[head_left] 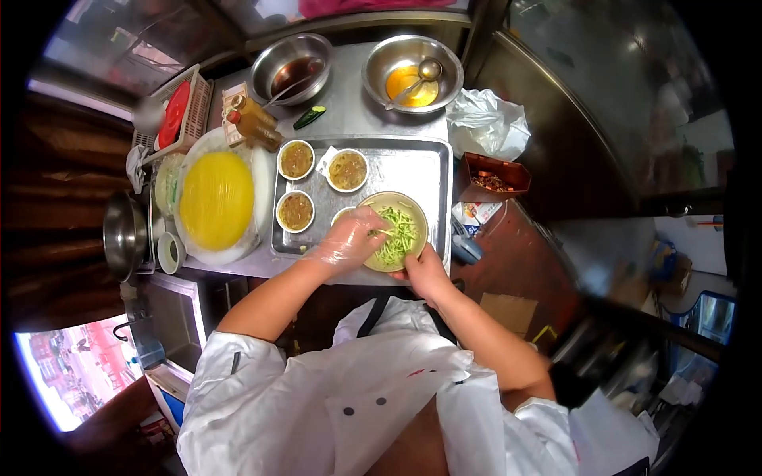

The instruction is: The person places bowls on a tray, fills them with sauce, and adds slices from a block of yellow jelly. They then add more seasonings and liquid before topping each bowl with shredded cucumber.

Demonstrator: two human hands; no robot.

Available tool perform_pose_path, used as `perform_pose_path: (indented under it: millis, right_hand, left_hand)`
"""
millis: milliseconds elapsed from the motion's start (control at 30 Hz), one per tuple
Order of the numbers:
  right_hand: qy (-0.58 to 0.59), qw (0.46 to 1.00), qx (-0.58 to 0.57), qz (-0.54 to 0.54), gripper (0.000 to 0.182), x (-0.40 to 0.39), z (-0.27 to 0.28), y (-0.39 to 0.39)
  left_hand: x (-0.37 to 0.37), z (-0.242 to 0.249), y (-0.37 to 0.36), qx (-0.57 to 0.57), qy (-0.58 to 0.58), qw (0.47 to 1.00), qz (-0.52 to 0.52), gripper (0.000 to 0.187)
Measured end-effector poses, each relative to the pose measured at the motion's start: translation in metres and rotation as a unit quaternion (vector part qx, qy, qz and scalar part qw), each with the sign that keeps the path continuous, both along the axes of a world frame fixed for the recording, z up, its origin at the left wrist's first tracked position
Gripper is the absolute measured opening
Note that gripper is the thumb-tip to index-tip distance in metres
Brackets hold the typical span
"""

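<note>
A bowl (pixel 421 224) of green shreds (pixel 394 243) is over the front right part of a metal tray (pixel 413 155). My right hand (pixel 424 274) grips its lower right rim. My left hand (pixel 355 238), in a clear plastic glove, reaches over the bowl's left rim with its fingers closed on some shreds. Three white cups of brown sauce, at the back left (pixel 297 159), the back middle (pixel 348 170) and the front left (pixel 295 212), stand on the tray. Another white cup (pixel 342 214) is mostly hidden behind my left hand.
Behind the tray are a steel bowl of dark liquid (pixel 293 73), a steel bowl with a ladle (pixel 452 73), and a cucumber piece (pixel 309 117). Bottles (pixel 258 119) and a wrapped yellow stack (pixel 216 201) stand left. A red-brown container (pixel 496 176) and plastic bag (pixel 488 123) are right.
</note>
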State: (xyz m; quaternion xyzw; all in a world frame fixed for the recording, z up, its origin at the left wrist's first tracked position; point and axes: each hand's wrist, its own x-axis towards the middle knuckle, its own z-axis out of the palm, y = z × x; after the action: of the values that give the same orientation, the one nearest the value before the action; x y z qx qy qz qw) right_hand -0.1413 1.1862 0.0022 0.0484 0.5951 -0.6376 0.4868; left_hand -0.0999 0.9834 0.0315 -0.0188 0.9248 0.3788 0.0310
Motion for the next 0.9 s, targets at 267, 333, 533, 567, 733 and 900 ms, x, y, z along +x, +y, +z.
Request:
perform_pose_path:
  millis: [267,333,533,567,733,900]
  right_hand:
    - [-0.013,0.999,0.021,-0.022,0.036,0.006,-0.007,-0.009]
    - [-0.015,0.999,0.034,-0.023,0.036,0.005,-0.005,-0.008]
    - [-0.043,0.999,0.033,-0.009,0.036,0.007,-0.01,0.006]
    - [-0.032,0.998,0.032,-0.044,0.035,0.012,-0.011,0.006]
    - [-0.051,0.997,0.049,-0.028,0.034,0.013,-0.006,0.009]
    - [-0.037,0.998,0.039,-0.029,0.034,0.011,-0.018,0.006]
  left_hand:
    - [0.001,0.025,-0.036,0.145,-0.09,0.968,0.183,0.027]
    - [-0.001,0.02,-0.071,0.257,-0.059,0.93,0.255,0.031]
    - [-0.026,-0.019,-0.191,0.108,-0.093,0.917,0.373,0.032]
    - [-0.031,-0.047,-0.212,0.103,-0.104,0.913,0.38,0.028]
    - [-0.032,-0.086,-0.24,-0.097,-0.11,0.916,0.375,0.022]
    - [-0.025,0.017,-0.104,-0.019,-0.068,0.977,0.203,0.02]
